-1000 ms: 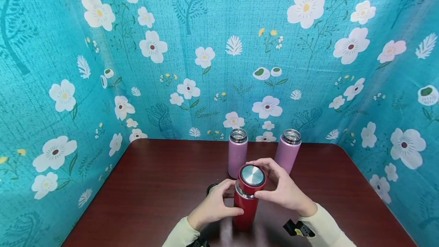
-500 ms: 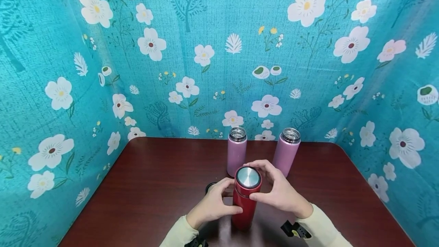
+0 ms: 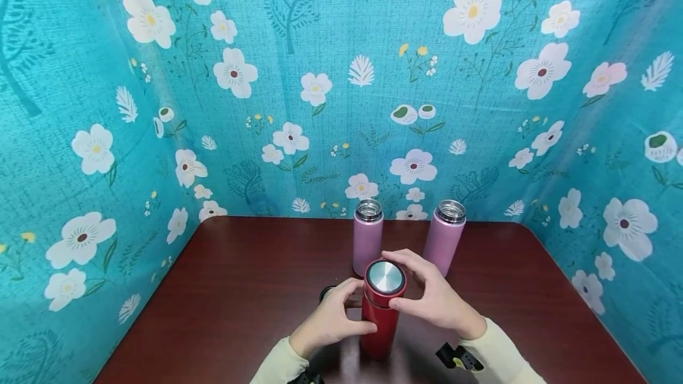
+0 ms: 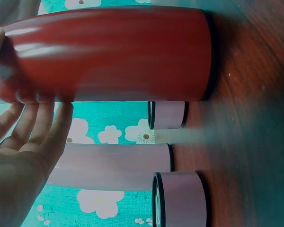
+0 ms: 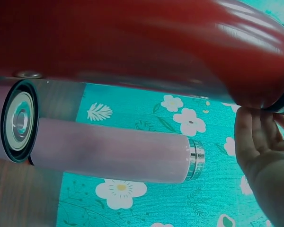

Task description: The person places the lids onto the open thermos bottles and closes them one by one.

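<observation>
A red thermos bottle point(image 3: 380, 332) stands upright on the table in the head view, its red lid point(image 3: 386, 278) with a round silver top seated on the neck. My left hand point(image 3: 333, 320) grips the bottle's body from the left, thumb in front. From the right, my right hand point(image 3: 436, 296) holds the lid, with the thumb near its lower edge. The left wrist view shows the bottle's side point(image 4: 128, 56) and black base, with my left fingers along its wall. In the right wrist view, the right fingers point(image 5: 258, 135) curl at the lid end.
Two lidless purple bottles point(image 3: 368, 236) point(image 3: 446, 239) stand behind the red one. Purple lids point(image 4: 182, 198) point(image 4: 169, 115) sit on the dark wooden table point(image 3: 256, 289). Part of a black-rimmed lid point(image 3: 326, 293) shows behind the left hand. A floral turquoise cloth point(image 3: 320, 76) surrounds the table.
The red lid, tilted on the bottle's neck with a silver rim showing a second ago, now sits level and covers the neck. Both hands keep their holds and have shifted slightly left.
</observation>
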The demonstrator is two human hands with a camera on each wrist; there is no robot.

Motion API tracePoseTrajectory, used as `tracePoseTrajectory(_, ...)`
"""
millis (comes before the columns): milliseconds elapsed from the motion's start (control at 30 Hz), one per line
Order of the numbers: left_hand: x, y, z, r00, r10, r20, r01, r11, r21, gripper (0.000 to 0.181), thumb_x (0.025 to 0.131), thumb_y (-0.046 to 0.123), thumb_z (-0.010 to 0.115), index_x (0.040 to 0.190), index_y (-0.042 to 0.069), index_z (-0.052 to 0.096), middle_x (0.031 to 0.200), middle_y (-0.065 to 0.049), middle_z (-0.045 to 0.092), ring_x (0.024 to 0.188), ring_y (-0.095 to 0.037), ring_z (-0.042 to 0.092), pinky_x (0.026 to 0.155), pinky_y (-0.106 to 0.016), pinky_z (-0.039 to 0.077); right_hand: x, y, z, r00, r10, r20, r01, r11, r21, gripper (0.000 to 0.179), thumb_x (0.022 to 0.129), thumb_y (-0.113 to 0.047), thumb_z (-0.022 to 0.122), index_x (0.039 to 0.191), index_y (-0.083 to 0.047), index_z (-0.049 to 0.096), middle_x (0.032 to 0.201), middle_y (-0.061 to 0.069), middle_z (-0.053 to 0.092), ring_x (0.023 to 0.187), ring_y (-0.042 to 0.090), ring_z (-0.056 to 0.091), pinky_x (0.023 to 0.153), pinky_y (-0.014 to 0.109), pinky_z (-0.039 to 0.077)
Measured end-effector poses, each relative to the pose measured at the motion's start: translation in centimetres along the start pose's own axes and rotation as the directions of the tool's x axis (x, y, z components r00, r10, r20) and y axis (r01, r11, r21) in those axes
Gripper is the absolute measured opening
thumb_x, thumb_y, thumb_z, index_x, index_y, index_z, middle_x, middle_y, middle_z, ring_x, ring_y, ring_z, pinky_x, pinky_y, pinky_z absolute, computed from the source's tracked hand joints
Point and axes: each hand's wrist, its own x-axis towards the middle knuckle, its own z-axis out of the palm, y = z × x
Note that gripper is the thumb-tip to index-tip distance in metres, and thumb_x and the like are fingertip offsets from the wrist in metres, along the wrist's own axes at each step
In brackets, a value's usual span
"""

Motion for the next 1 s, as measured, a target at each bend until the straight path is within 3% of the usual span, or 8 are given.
tracePoseTrajectory(300, 0.2, 0.7, -0.4, 0.999, 0.033, -0.003, -0.033, 0.999, 0.005, 0.056, 0.077, 0.024, 0.078, 0.127, 0.02, 0.053, 0.12, 0.004, 0.056, 0.104, -0.02, 0.06, 0.085, -0.028, 0.05, 0.4, -0.3, 0.2, 0.998, 0.059, -0.036, -0.062, 0.994, -0.095, 0.076, 0.073, -0.019, 0.081, 0.139, -0.023, 0.044, 0.124, -0.003, 0.051, 0.113, 0.018, 0.049, 0.09, 0.035, 0.047)
tracePoseTrajectory(400, 0.3, -0.1, -0.3, 1.0, 0.03, 0.004, -0.03, 0.999, -0.011, 0.057, 0.077, 0.028, 0.078, 0.128, 0.024, 0.053, 0.12, 0.005, 0.056, 0.105, -0.019, 0.059, 0.086, -0.032, 0.05, 0.1, -0.1, 0.1, 0.999, 0.042, -0.011, -0.043, 0.997, -0.064, 0.073, 0.076, -0.017, 0.078, 0.14, -0.02, 0.043, 0.127, -0.001, 0.049, 0.116, 0.019, 0.047, 0.093, 0.036, 0.045)
tracePoseTrajectory(500, 0.3, -0.1, -0.3, 1.0, 0.017, 0.005, -0.017, 1.0, -0.019, 0.057, 0.077, 0.029, 0.078, 0.128, 0.026, 0.053, 0.121, 0.006, 0.056, 0.106, -0.017, 0.058, 0.086, -0.035, 0.05, 0.0, 0.3, -0.3, 0.999, 0.005, 0.039, -0.006, 0.999, 0.035, 0.068, 0.08, -0.011, 0.07, 0.141, -0.012, 0.041, 0.132, 0.005, 0.048, 0.119, 0.023, 0.047, 0.095, 0.037, 0.044)
tracePoseTrajectory(667, 0.2, -0.2, -0.2, 1.0, -0.018, 0.001, 0.018, 0.999, -0.031, 0.057, 0.076, 0.03, 0.079, 0.126, 0.029, 0.054, 0.121, 0.008, 0.056, 0.108, -0.016, 0.057, 0.087, -0.037, 0.05, -0.1, 0.7, -0.7, 0.994, 0.025, 0.106, -0.046, 0.978, 0.203, 0.061, 0.084, -0.006, 0.062, 0.14, -0.005, 0.04, 0.135, 0.012, 0.049, 0.119, 0.025, 0.05, 0.096, 0.036, 0.043)
tracePoseTrajectory(767, 0.1, -0.2, -0.1, 1.0, -0.017, -0.009, 0.017, 0.999, -0.039, 0.056, 0.075, 0.029, 0.08, 0.126, 0.028, 0.054, 0.12, 0.007, 0.057, 0.107, -0.017, 0.057, 0.087, -0.038, 0.05, -0.1, 0.8, -0.8, 0.994, 0.042, 0.102, -0.064, 0.974, 0.217, 0.059, 0.084, -0.007, 0.063, 0.139, -0.005, 0.042, 0.132, 0.012, 0.052, 0.117, 0.025, 0.052, 0.096, 0.035, 0.043)
tracePoseTrajectory(1000, -0.2, -0.6, 0.2, 0.999, -0.004, -0.046, 0.002, 0.999, -0.04, 0.052, 0.076, 0.027, 0.08, 0.123, 0.02, 0.058, 0.116, 0.005, 0.059, 0.104, -0.02, 0.06, 0.085, -0.036, 0.051, -0.4, 1.0, -0.2, 0.999, 0.03, 0.031, -0.034, 0.989, 0.141, 0.061, 0.08, -0.007, 0.07, 0.135, -0.007, 0.045, 0.124, 0.01, 0.056, 0.111, 0.024, 0.056, 0.093, 0.034, 0.045)
